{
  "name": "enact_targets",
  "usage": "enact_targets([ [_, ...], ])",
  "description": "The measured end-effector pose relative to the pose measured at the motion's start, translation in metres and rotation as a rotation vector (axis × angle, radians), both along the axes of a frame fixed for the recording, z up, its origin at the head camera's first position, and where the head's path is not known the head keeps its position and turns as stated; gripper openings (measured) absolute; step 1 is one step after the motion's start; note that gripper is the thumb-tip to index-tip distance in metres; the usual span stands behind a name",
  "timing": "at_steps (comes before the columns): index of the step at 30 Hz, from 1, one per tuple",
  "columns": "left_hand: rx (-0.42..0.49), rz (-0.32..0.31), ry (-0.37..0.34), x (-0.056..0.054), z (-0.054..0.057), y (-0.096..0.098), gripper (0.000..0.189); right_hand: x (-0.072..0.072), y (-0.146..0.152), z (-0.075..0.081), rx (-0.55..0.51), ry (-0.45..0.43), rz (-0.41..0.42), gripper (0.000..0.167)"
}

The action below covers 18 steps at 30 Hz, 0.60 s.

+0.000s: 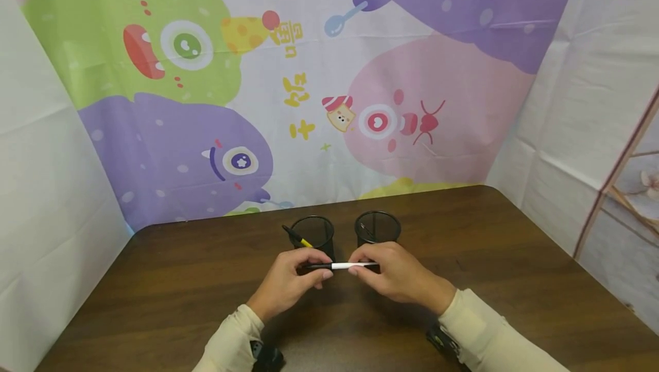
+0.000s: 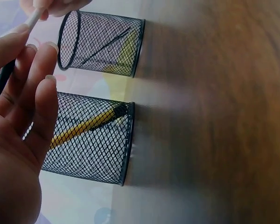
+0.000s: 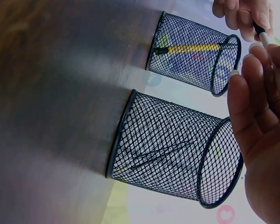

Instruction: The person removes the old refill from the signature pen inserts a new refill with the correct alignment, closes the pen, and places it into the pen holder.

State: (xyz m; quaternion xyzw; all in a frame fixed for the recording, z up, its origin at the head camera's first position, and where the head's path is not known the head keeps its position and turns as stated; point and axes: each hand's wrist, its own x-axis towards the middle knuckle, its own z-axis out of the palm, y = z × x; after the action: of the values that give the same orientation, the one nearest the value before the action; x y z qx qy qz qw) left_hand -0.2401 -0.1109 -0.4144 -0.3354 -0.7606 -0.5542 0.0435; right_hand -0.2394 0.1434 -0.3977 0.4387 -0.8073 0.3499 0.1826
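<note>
The fingers of the left hand pinch the pen by its black part, thumb against fingertips, while the right hand pinches the white barrel. Likely light, stiff and a little slippery, it should suit a light fingertip hold near each end. It lies about level above the worktop, on the near side of the left mesh cup and right mesh cup.

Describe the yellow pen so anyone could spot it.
On the brown table, find the left mesh cup. The yellow pen leans inside, black end poking past the rim. Its yellow barrel distinguishes it from the white-and-black pen in the left hand and right hand.
</note>
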Motion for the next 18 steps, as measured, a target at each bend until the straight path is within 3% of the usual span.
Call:
enact_targets([
  [6,-0.053,0.057,0.026,0.002,0.001,0.001,0.014,0.0,0.0,-0.001,0.013,-0.002,-0.002,0.007],
  [14,-0.053,0.035,0.043,0.02,0.027,0.005,0.008,0.001,0.001,-0.002,0.02,0.006,-0.005,0.007],
  [18,-0.047,0.033,0.012,0.016,0.022,0.003,0.008,0.001,0.0,0.0,0.014,0.012,-0.007,0.008],
])
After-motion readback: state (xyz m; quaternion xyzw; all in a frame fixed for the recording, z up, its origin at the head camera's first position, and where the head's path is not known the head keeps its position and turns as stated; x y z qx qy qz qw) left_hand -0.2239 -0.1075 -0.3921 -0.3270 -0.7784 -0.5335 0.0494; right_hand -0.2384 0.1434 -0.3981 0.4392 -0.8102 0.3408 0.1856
